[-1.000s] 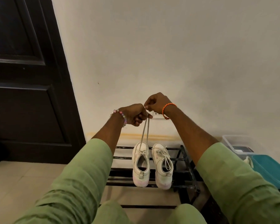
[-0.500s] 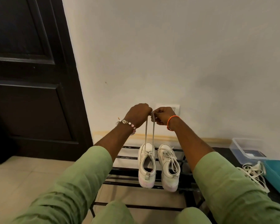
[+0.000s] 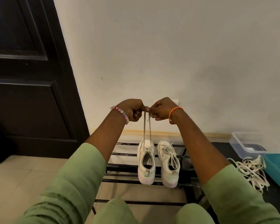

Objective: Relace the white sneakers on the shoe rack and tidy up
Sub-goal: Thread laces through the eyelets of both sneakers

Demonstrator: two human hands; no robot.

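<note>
Both hands pinch the 2 lace ends (image 3: 147,125) above the left sneaker (image 3: 146,164) on the shoe rack (image 3: 124,166). The left hand (image 3: 131,109) and right hand (image 3: 162,109) nearly touch; the laces run straight down. The fingertips hide the lace tips.

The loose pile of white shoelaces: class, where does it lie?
In the head view, the loose pile of white shoelaces lies low at the right, on a dark surface beside the teal lid.
</note>
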